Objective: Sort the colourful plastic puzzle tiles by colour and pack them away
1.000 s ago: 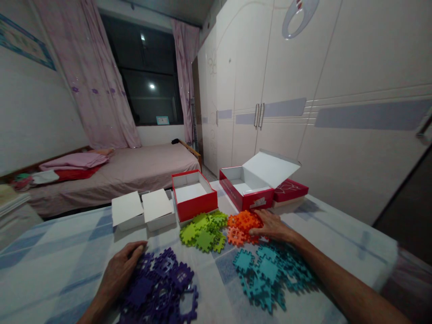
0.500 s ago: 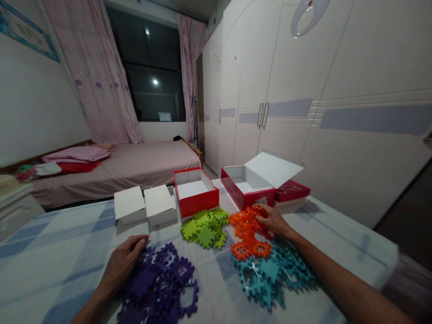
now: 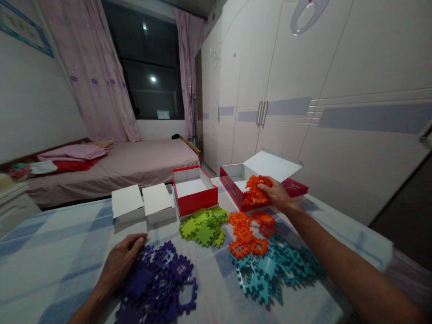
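My right hand grips a clump of orange interlocking plastic tiles, raised at the near side of the open dark-red box. Below it, loose orange tiles lie on the table, against a spread of teal tiles. My left hand rests on the tablecloth with its fingers curled in, seemingly around nothing. Right beside it is a heap of purple toothed tiles. Between the two sides sits a lime-green pile of the same kind of tiles.
An open red box with a white inside stands behind the green pile. Two white boxes are to its left. The dark-red box's white lid flap leans back. A bed and a white wardrobe lie beyond the table.
My right hand has lifted a clump of orange tiles off the orange pile, up to the dark-red box. My left hand stays beside the purple heap.
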Demonstrator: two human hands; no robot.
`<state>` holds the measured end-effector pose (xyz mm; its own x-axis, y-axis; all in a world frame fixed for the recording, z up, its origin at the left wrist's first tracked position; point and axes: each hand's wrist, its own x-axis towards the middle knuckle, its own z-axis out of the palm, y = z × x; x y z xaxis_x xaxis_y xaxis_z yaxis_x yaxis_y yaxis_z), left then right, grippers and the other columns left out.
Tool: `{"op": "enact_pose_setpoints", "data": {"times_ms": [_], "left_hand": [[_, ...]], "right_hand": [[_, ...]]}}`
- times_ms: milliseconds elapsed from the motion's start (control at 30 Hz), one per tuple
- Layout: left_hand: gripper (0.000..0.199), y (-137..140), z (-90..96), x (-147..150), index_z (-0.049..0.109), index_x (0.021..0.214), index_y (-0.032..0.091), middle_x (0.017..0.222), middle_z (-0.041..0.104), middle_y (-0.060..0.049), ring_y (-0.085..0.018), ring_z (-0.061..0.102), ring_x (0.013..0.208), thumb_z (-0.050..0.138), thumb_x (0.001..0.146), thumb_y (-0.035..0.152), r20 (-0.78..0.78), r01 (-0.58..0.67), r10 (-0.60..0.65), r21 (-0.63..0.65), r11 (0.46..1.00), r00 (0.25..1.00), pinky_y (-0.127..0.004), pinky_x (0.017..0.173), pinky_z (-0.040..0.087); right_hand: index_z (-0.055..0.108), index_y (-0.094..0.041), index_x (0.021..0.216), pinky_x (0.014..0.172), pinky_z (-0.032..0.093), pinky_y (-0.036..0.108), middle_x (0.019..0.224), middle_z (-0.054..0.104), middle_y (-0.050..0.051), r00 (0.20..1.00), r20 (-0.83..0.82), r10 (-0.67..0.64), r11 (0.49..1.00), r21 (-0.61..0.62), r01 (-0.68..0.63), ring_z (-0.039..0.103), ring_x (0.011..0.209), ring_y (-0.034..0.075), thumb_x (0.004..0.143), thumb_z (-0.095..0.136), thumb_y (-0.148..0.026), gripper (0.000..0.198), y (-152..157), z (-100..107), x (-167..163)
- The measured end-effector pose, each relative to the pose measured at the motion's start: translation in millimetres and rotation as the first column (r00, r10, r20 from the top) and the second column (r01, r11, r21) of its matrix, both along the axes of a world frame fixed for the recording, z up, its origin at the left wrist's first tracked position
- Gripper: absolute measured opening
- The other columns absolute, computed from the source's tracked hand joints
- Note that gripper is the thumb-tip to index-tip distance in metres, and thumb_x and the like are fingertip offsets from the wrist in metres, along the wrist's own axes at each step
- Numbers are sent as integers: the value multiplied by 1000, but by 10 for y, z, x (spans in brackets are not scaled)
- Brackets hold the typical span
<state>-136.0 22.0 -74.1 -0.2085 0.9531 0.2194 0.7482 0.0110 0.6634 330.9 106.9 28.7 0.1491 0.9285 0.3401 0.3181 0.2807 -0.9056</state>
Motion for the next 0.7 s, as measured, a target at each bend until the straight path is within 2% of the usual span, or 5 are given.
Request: {"op": "enact_pose_setpoints", "data": {"times_ms": [167, 333, 467, 600, 700], "left_hand": [[43, 16, -21, -36, 70, 91, 23, 98, 72, -3, -23, 64, 95, 45, 73, 54, -9, 14, -14, 0, 1000, 1000, -30, 83, 49], [44, 5, -12, -24, 70, 92, 23, 98, 72, -3, -23, 64, 95, 44, 74, 53, -12, 16, -16, 8, 1000, 1000, -30, 83, 49], [43, -13, 5, 8, 70, 92, 23, 97, 72, -3, -23, 65, 93, 44, 74, 52, -9, -6, 6, -3, 1000, 1000, -29, 83, 49], [43, -12, 2, 4, 70, 92, 23, 97, 72, -3, -23, 64, 93, 45, 73, 52, 1, -11, 11, -8, 1000, 1000, -30, 82, 49], [42, -8, 6, 0, 71, 90, 22, 97, 72, -4, -23, 65, 93, 46, 73, 52, -7, -4, 4, 9, 1000, 1000, -29, 82, 49]], "right_hand": [[56, -15, 99, 69, 52, 32, 94, 67, 9, 981, 82, -175, 984, -10, 177, 64, 81, 19, 73, 59, -35, 34, 535, 294, -70], [53, -11, 114, 87, 44, 35, 118, 57, 17, 892, 308, -331, 941, 33, 338, 56, 103, 23, 75, 58, -36, 47, 501, 169, 34], [62, -16, 100, 78, 44, 30, 101, 65, 10, 821, 536, -199, 965, -41, 260, 61, 89, 19, 78, 52, -34, 30, 89, -195, 190], [65, -17, 74, 67, 41, 27, 80, 67, 6, 725, 688, 34, 959, -226, 169, 60, 79, 21, 61, 70, -35, 23, -197, -521, 326], [62, -17, 68, 62, 39, 26, 75, 65, 4, 695, 712, 107, 942, -297, 160, 59, 75, 21, 57, 72, -37, 25, -240, -653, 377]]}}
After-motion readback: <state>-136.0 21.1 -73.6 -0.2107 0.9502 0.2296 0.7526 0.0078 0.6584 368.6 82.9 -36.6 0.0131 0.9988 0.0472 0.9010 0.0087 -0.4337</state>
